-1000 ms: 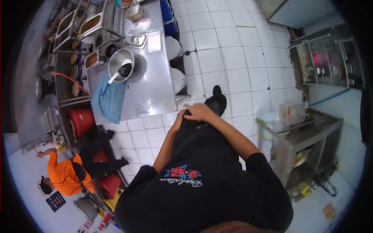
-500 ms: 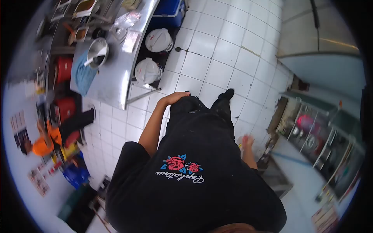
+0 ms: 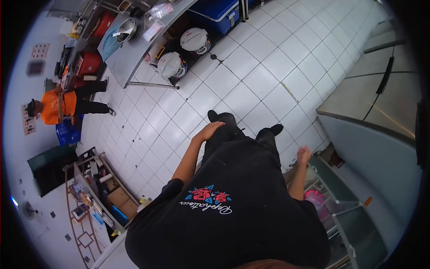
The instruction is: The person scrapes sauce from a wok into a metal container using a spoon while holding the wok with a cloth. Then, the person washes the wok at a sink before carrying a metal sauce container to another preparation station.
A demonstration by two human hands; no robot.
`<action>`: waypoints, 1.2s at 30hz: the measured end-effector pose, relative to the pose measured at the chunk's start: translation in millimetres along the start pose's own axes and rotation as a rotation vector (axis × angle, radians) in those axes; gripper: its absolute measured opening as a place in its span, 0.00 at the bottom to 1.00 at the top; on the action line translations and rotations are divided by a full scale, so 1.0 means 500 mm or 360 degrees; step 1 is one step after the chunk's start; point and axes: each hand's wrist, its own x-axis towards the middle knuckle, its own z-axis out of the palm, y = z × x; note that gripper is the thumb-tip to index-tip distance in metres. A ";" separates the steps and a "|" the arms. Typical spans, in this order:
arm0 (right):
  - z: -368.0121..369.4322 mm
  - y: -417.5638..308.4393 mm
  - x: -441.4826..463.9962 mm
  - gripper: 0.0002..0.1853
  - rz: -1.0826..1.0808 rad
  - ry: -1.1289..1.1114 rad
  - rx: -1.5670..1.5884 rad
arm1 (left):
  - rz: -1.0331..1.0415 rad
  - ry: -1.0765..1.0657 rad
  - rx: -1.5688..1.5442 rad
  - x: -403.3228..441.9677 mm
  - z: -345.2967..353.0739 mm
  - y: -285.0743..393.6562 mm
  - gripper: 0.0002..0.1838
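My left hand [image 3: 209, 131] lies on the left thigh of the black trousers, fingers stretched out and holding nothing. Out to the right side of my body, my right hand [image 3: 303, 155] hangs in the air near the green-covered rack [image 3: 333, 181]. Its fingers look bunched and slightly blurred, and no object shows in it. Both hands are apart from the steel table [image 3: 130, 58], where a metal bowl [image 3: 130, 28] with a white-handled utensil stands beside a blue cloth [image 3: 110, 41].
White lidded containers [image 3: 195, 40] and a blue cooler [image 3: 219, 15] sit under the table. A steel-fronted cabinet [image 3: 358, 96] stands at the right. A person in orange [image 3: 62, 106] stands at the left. A crowded shelf [image 3: 112, 188] is at lower left. White floor tiles [image 3: 260, 76] surround my feet.
The view has turned, with the table shifting towards the upper left. My hands, together at first, have separated: the left stays on the thigh, the right has swung out to the side.
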 end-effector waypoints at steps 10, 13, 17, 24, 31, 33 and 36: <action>0.818 -0.215 -0.337 0.17 -0.0435 -0.2208 -0.1136 | -0.0120 0.0592 -0.0784 -0.087 0.046 -0.085 0.22; 0.925 -0.060 -0.497 0.27 -0.0463 -0.2951 -0.1888 | -0.0012 0.0845 -0.0882 -0.102 0.015 -0.165 0.22; 1.005 -0.038 -0.644 0.29 -0.1052 -0.3316 -0.2430 | 0.0040 0.0998 -0.0734 -0.136 -0.031 -0.253 0.21; 1.188 -0.147 -0.640 0.23 -0.0385 -0.3322 -0.1997 | 0.0057 0.0580 -0.0435 -0.056 -0.154 -0.334 0.19; 1.422 -0.313 -0.356 0.24 0.0366 -0.2280 -0.1136 | -0.0309 0.0763 -0.1527 0.066 -0.366 -0.098 0.25; 1.482 -0.355 -0.213 0.22 -0.0927 -0.2089 -0.2208 | -0.0104 0.0755 -0.1419 0.104 -0.406 -0.061 0.24; 1.584 -0.422 0.000 0.25 -0.1458 -0.1788 -0.3094 | -0.0075 0.0848 -0.1131 0.121 -0.497 0.000 0.20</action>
